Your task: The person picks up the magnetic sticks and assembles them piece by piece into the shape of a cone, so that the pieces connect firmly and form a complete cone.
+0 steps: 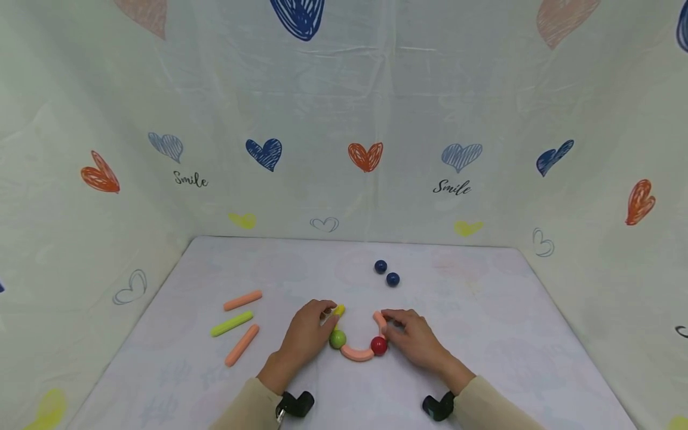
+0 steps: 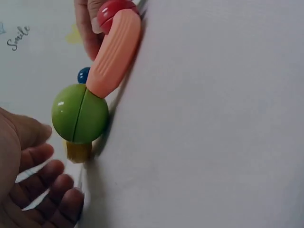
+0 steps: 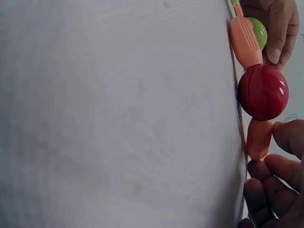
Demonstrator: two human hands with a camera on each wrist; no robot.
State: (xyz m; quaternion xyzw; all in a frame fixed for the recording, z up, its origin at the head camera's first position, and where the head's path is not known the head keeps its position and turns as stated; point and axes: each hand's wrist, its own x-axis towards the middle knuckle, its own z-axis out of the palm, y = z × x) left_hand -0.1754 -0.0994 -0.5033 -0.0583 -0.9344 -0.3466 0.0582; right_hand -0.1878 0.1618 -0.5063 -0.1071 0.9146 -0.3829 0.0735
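Observation:
On the table a U-shaped chain of toy pieces lies between the two hands. A green ball (image 1: 337,339) and a red ball (image 1: 378,346) are linked by a curved peach stick (image 1: 357,353). From the green ball a yellow stick (image 1: 339,310) runs away from me, with my left hand (image 1: 305,334) beside it. The left thumb and fingers are loosely spread, their tips close to the yellow stick. My right hand (image 1: 419,340) pinches another curved peach stick (image 3: 259,139) at the red ball, thumb on one side and index finger near its end.
Two dark blue balls (image 1: 393,279) sit farther back on the table (image 1: 484,310). At the left lie two straight peach sticks (image 1: 242,346) and a yellow-green stick (image 1: 232,323). A heart-printed sheet (image 1: 322,89) rises behind the table and at its sides.

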